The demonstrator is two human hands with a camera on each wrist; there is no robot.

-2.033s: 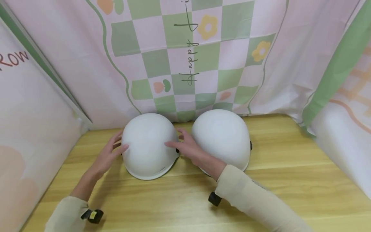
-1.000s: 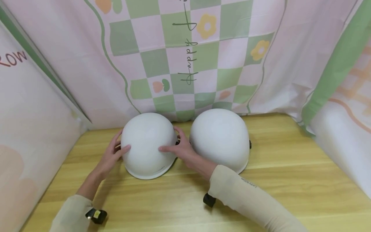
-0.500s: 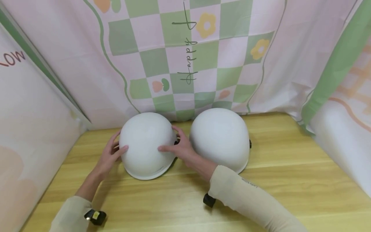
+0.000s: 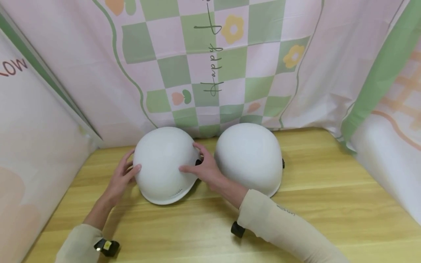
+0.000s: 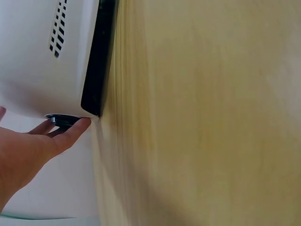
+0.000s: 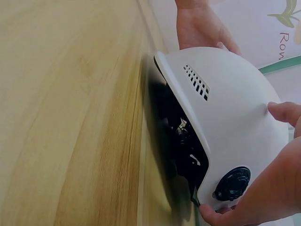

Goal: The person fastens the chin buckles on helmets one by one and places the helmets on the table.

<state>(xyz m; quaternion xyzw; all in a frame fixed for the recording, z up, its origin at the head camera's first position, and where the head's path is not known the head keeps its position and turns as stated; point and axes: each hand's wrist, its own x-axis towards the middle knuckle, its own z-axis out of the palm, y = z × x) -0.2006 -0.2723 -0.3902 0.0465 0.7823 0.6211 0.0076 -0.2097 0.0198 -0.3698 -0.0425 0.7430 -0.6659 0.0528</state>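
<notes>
Two white helmets stand dome up on the table. My left hand [image 4: 119, 179] and right hand [image 4: 209, 171] hold the left helmet [image 4: 164, 164] from its two sides, thumbs against the front of the shell. In the left wrist view, my left fingertips reach the rim beside a black round fitting [image 5: 63, 120]. The right wrist view shows my right fingers at the lower rim, close to a black side knob [image 6: 233, 183], and the thumb on the dome. Dark lining [image 6: 181, 136] shows under the rim. A slotted vent [image 6: 196, 82] marks the front of the shell.
The second white helmet [image 4: 248, 159] stands just right of my right hand, with a black fitting on its far side. Behind both hangs a checkered curtain [image 4: 230, 65]. Pale fabric walls bound the wooden table [image 4: 184, 233] at left and right.
Both hands have come in against the left helmet, the right thumb moving further onto its shell. The helmet has shifted slightly left and turned a little. The right helmet stays in place.
</notes>
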